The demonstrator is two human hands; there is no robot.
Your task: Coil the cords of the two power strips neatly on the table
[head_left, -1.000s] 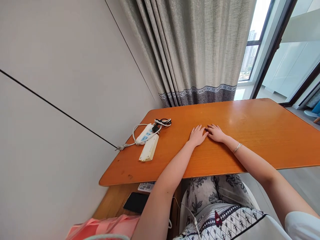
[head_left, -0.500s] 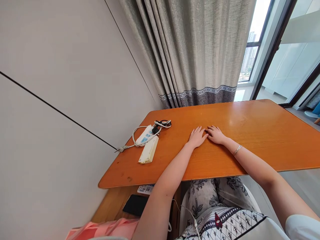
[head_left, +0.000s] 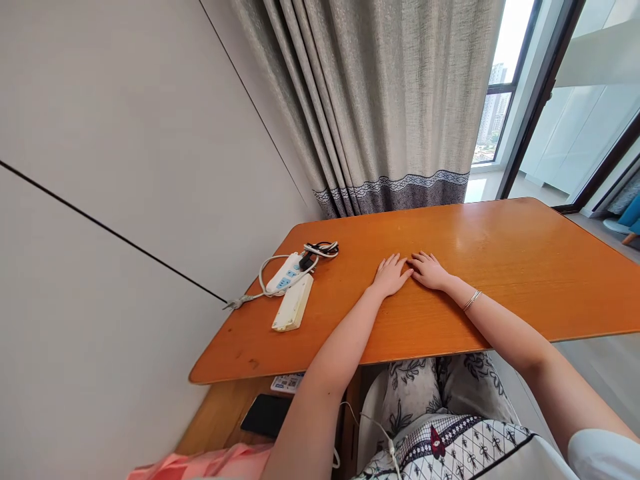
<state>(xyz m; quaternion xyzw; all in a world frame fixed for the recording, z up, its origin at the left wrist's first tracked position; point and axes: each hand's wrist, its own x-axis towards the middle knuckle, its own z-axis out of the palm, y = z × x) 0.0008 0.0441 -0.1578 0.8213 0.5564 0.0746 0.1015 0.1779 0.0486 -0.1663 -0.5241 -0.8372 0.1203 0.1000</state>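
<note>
My left hand (head_left: 391,275) lies flat on the orange-brown wooden table (head_left: 505,267), fingers spread and pointing away from me. Close beside it, my right hand (head_left: 429,271) rests palm down too, with bracelets on its wrist; the fingertips of the two hands nearly meet. Neither hand holds anything. To the left of my left hand is a white power strip (head_left: 285,274) with blue sockets, its cord looped around it. A second, cream-coloured strip (head_left: 293,304) lies just in front of it, seemingly turned over. A black plug with a bundled cable (head_left: 320,249) sits by the power strip's far end.
A pale wall (head_left: 125,267) runs along the left side. The power strip's loose plug (head_left: 239,302) reaches the table's left edge. Behind the table hangs a grey curtain (head_left: 400,100). Below the front edge, a black phone (head_left: 266,415) lies on a wooden surface near pink cloth (head_left: 205,463).
Both hands stay in place on the table. The whole view has shifted slightly; nothing on the table has moved.
</note>
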